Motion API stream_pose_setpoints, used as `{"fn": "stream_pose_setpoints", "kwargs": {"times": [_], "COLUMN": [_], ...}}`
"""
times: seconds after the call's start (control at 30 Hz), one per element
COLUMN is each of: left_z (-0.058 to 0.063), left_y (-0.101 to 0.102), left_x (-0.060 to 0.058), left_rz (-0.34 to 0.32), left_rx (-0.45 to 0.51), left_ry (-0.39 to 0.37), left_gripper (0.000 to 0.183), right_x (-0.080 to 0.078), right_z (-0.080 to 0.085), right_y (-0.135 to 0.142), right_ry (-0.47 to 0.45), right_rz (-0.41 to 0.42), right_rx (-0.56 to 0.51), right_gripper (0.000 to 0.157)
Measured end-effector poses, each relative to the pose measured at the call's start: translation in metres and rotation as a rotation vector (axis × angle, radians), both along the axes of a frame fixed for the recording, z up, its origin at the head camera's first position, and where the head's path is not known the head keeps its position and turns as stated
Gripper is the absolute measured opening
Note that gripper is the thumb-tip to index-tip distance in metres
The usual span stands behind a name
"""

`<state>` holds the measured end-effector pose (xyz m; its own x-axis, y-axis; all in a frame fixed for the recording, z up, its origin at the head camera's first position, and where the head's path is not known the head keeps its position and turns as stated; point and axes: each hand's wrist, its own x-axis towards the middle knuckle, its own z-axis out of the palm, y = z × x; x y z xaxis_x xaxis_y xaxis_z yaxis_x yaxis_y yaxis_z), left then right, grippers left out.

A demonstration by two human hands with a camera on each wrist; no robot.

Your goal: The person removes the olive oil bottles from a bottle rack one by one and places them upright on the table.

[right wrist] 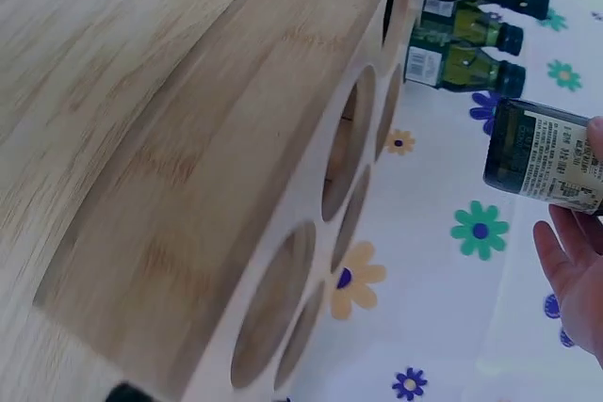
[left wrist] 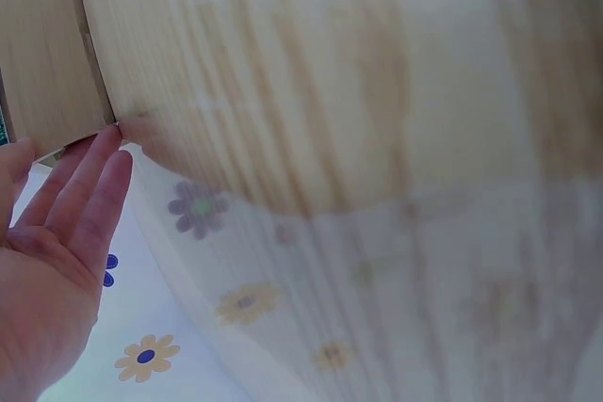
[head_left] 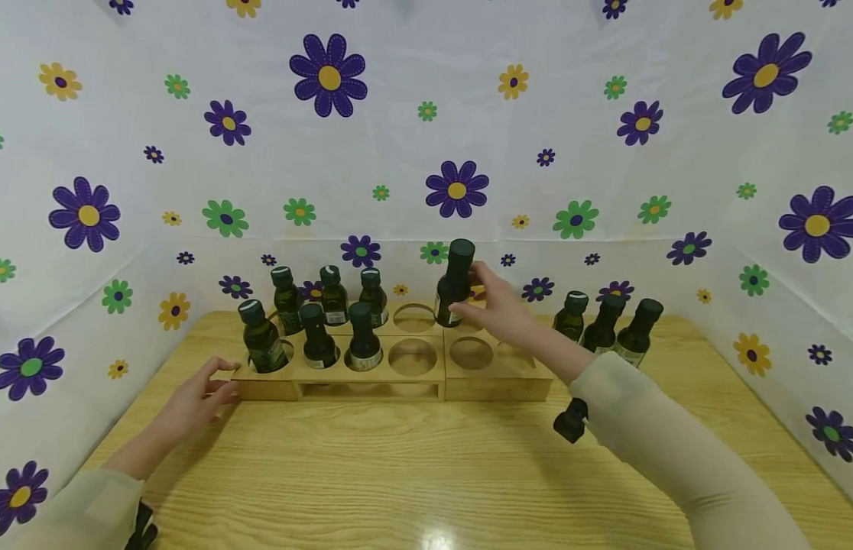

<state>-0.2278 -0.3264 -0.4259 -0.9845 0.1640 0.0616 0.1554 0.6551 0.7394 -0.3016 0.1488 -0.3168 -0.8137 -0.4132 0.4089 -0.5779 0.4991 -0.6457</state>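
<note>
My right hand (head_left: pixel 495 305) grips a dark green glass bottle (head_left: pixel 455 284) with a black cap, held upright above the back row of a wooden bottle rack (head_left: pixel 495 388). In the right wrist view the bottle's printed label (right wrist: pixel 562 162) shows, its base apart from the rack's round holes. My left hand (head_left: pixel 196 401) touches the rack's left end with its fingertips; in the left wrist view its fingers (left wrist: pixel 94 181) lie extended along the rack's corner (left wrist: pixel 57 63). Several bottles stand in the rack's left holes, among them a front-left bottle (head_left: pixel 263 340) that leans slightly.
Three more bottles (head_left: pixel 601 328) stand on the wooden table (head_left: pixel 371 473) right of the rack, partly behind my right forearm. Holes in the middle front (head_left: pixel 413 357) and right of the rack hold no bottle. A flower-patterned sheet (head_left: pixel 399 153) encloses the table's back and sides.
</note>
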Motion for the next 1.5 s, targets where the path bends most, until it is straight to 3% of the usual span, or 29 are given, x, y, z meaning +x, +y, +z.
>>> {"fn": "stream_pose_setpoints", "kwargs": {"times": [0.27, 0.77, 0.9, 1.1, 1.5], "left_z": [0.001, -0.001, -0.001, 0.000, -0.001], "left_y": [0.002, -0.001, 0.000, 0.000, 0.000], "left_x": [0.001, -0.002, 0.000, 0.000, 0.000], "left_rz": [-0.005, -0.002, 0.002, 0.002, -0.001], "left_rx": [-0.012, 0.003, 0.005, 0.005, -0.005], "left_ry": [-0.003, 0.002, -0.002, 0.002, 0.000], "left_gripper": [0.031, 0.028, 0.028, 0.029, 0.031], "right_x": [0.029, 0.068, 0.079, 0.097, 0.111], "right_z": [0.014, 0.005, -0.003, -0.018, -0.059], "right_y": [0.034, 0.114, 0.130, 0.154, 0.179], "right_ry": [-0.039, 0.010, 0.028, -0.050, -0.021], "right_rz": [-0.043, -0.227, -0.258, -0.300, -0.332], "right_rx": [0.028, 0.090, 0.076, 0.061, 0.072], "right_gripper": [0.051, 0.047, 0.048, 0.051, 0.048]}}
